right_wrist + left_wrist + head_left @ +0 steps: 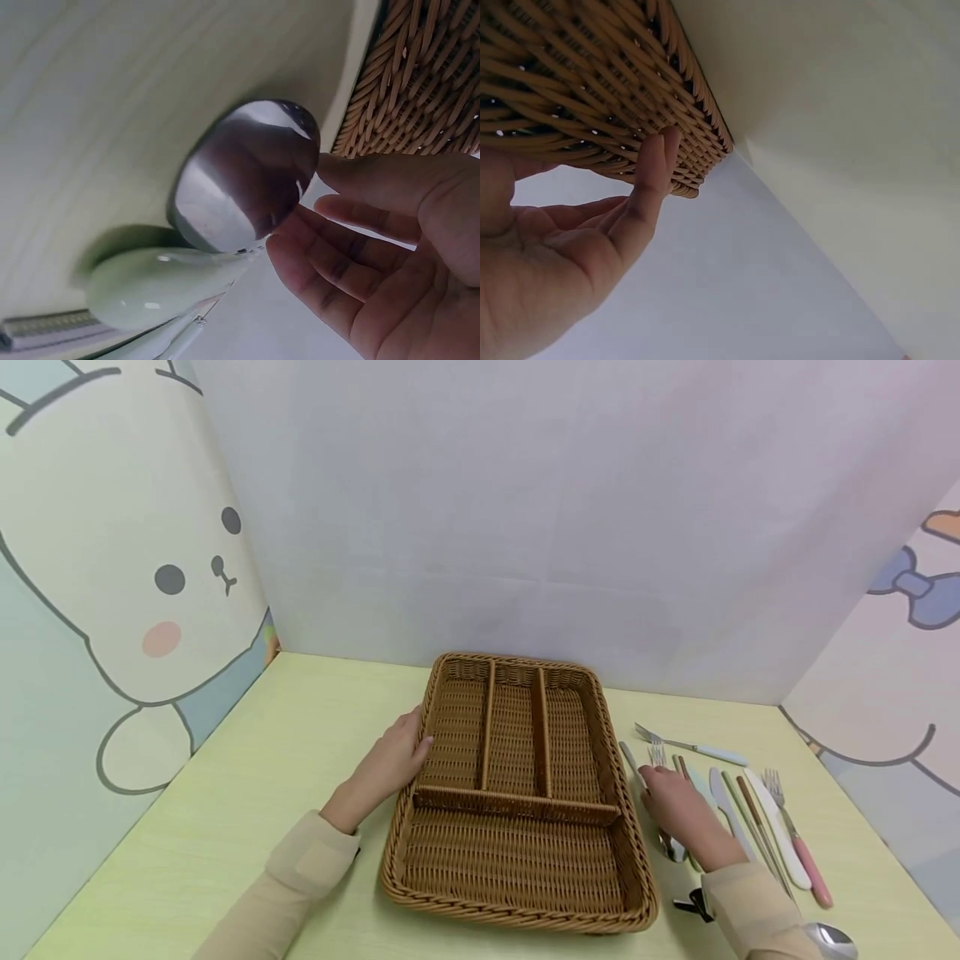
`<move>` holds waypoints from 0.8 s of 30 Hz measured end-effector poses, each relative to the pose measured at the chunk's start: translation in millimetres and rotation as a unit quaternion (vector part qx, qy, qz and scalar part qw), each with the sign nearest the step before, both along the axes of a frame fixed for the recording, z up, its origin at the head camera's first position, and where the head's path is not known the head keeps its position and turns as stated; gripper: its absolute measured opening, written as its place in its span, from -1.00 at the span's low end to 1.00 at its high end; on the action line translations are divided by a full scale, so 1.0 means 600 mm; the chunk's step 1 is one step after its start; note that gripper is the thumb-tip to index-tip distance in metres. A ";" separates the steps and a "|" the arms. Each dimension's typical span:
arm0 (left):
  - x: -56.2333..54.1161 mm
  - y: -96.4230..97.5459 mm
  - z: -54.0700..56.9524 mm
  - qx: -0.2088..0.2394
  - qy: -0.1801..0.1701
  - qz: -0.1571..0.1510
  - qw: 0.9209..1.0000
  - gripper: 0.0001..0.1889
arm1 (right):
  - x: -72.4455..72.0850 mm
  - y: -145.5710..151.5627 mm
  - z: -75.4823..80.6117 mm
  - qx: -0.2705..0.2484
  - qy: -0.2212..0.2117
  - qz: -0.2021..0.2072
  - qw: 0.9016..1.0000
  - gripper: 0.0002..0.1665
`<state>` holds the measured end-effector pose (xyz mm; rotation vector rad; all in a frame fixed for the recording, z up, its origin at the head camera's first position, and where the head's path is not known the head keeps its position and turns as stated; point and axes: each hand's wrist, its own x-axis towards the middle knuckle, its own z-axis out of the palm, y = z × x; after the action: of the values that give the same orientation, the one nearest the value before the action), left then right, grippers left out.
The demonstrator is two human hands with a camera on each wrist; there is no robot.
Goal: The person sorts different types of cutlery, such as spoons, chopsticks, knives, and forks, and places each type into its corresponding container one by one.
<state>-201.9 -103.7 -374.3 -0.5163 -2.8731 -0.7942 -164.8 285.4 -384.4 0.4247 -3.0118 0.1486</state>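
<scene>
A brown wicker basket with several compartments stands in the middle of the table. My left hand holds its left side, the thumb over the rim and fingertips against the woven outer wall. To the right of the basket, my right hand reaches down among the cutlery. In the right wrist view, its thumb and curled fingers close in behind the shiny bowl of a metal spoon, pinching it around the hidden handle. The spoon lies low over the table, beside a pale green handle.
Around the right hand lie a blue-handled fork, a table knife, a white handle, a pink-handled fork and brown-ended chopsticks. Another spoon is near the front. A pale wall stands behind the basket.
</scene>
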 end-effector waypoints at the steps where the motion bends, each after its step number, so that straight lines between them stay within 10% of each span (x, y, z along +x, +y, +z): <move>1: 0.000 0.000 -0.001 0.000 0.000 -0.001 1.000 -0.41 | 0.000 0.000 -0.002 -0.001 0.000 0.001 1.000 -0.78; 24: -0.004 0.004 -0.011 0.003 -0.015 0.001 1.000 -0.44 | -0.017 0.004 -0.013 -0.009 -0.031 -0.006 0.999 -0.81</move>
<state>-204.4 -101.3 -380.8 -0.5044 -2.8981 -0.8162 -174.8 287.8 -392.3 0.4065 -3.0719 0.1903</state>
